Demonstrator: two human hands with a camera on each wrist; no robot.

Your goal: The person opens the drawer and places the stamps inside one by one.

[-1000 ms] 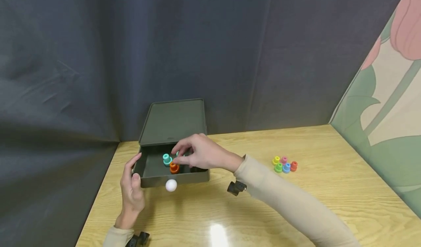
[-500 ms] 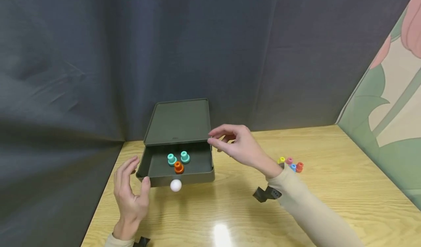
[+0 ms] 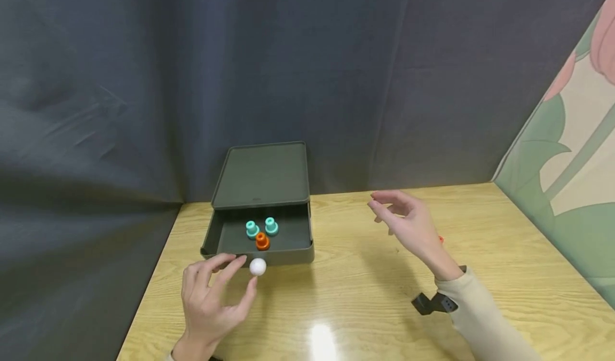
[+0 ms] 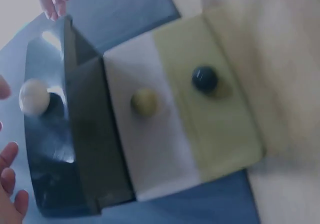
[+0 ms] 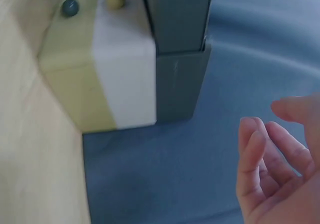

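A small drawer unit has its dark top drawer (image 3: 288,256) pulled out, with a round white knob (image 3: 258,267) on the front. Two teal pegs (image 3: 271,226) and an orange peg (image 3: 262,241) stand inside on their wide bases. My left hand (image 3: 211,302) reaches to the knob, thumb and forefinger spread around it; in the left wrist view the fingertips (image 4: 9,154) are apart from the white knob (image 4: 34,98). My right hand (image 3: 408,222) hovers over the table to the right of the unit, fingers loosely bent and holding nothing.
Below the top drawer are a white drawer (image 4: 145,149) with a yellowish knob and a yellow-green drawer (image 4: 220,129) with a dark knob. A red piece (image 3: 441,239) shows behind my right wrist. A dark curtain (image 3: 336,83) hangs behind the table.
My right hand has left the drawer and moved right, now hiding most of the coloured pieces there. My left hand has moved from the drawer's left side to the white knob.
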